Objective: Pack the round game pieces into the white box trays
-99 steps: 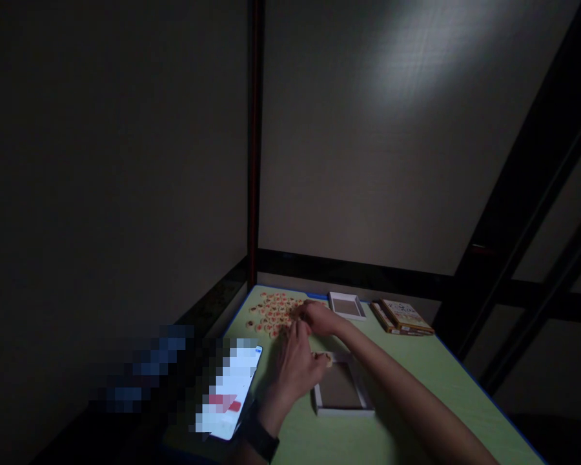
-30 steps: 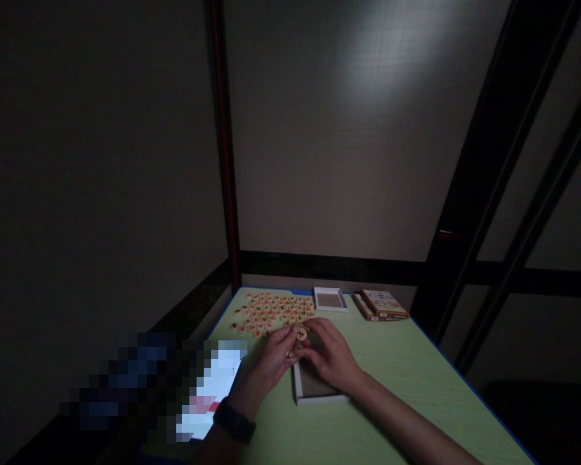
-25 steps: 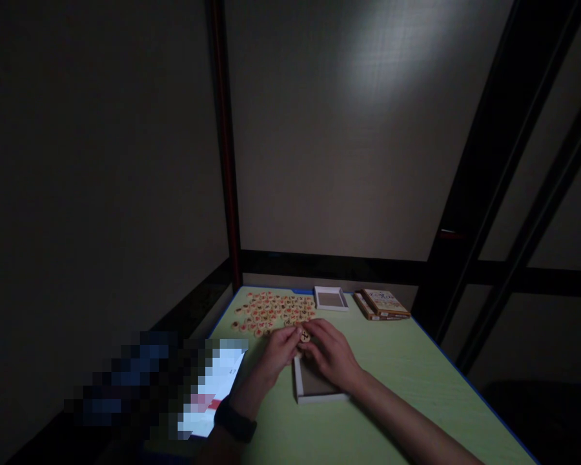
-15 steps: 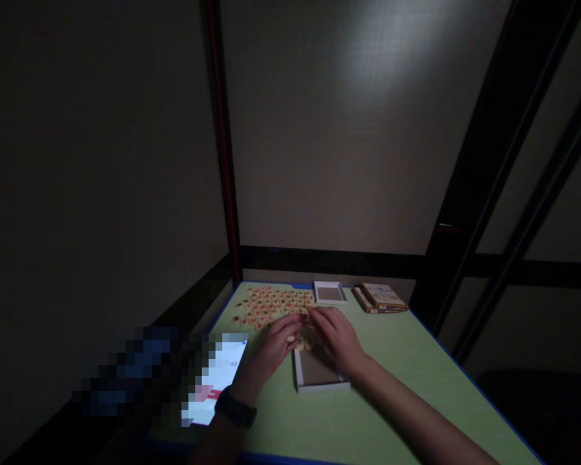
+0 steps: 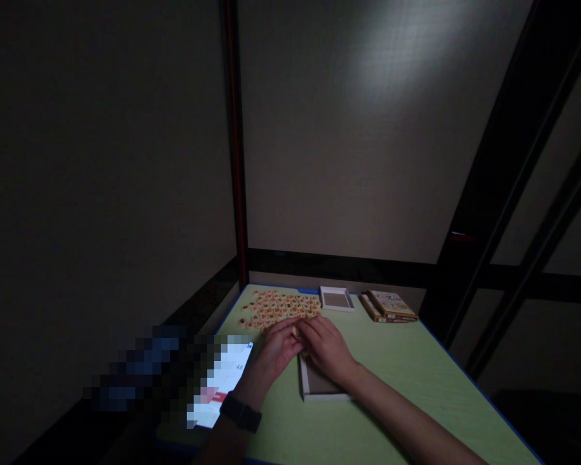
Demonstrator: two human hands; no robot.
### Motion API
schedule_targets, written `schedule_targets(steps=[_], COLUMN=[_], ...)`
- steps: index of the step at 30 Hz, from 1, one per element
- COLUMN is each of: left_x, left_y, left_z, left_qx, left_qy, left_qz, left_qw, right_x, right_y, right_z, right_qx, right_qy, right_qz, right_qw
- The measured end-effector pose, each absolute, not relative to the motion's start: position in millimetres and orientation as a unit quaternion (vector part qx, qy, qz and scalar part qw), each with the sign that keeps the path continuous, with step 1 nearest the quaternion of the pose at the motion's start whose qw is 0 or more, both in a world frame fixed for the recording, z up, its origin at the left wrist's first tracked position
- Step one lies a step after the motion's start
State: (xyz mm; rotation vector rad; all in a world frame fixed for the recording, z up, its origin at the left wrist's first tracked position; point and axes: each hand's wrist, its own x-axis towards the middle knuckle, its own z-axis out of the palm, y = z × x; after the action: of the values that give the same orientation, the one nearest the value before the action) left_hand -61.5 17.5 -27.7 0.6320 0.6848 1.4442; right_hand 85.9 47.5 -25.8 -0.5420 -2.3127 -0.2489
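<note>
My left hand (image 5: pixel 277 351) and my right hand (image 5: pixel 330 349) met over the middle of the tabletop (image 5: pixel 407 381), with the fingers bent and narrow. Where they joined, a small part of one pale piece (image 5: pixel 295 332) was showing. As the hands overlapped, I could not tell which of them gripped it, or if more pieces were inside. The other round pieces (image 5: pixel 271 310) lay scattered toward the far left corner of the tabletop. Below my right hand was the near tray (image 5: pixel 326 397), its far side hidden from me; a second tray (image 5: pixel 321 299) lay by the far edge.

For handling such small discs well, I judged it best to have the fingertips close together, to press only lightly, and to leave the marked face uncovered. Staying low above the tray also seemed wise, since a slipped disc could roll away.
</note>
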Motion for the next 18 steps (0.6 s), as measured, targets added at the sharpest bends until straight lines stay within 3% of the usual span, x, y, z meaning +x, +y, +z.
schedule_targets(steps=[9,18], left_x=[-57,-61], left_y=[17,18], left_z=[-22,-24], left_qx=[0.237,0.238], left_qy=[0.276,0.315], left_qz=[0.650,0.641], left_qw=[0.667,0.658], right_x=[81,80], right_y=[56,62], right_z=[-17,-2], right_qx=[-0.216,-0.211], right_qy=[-0.900,-0.909], right_qz=[0.001,-0.005], right_qw=[0.379,0.358])
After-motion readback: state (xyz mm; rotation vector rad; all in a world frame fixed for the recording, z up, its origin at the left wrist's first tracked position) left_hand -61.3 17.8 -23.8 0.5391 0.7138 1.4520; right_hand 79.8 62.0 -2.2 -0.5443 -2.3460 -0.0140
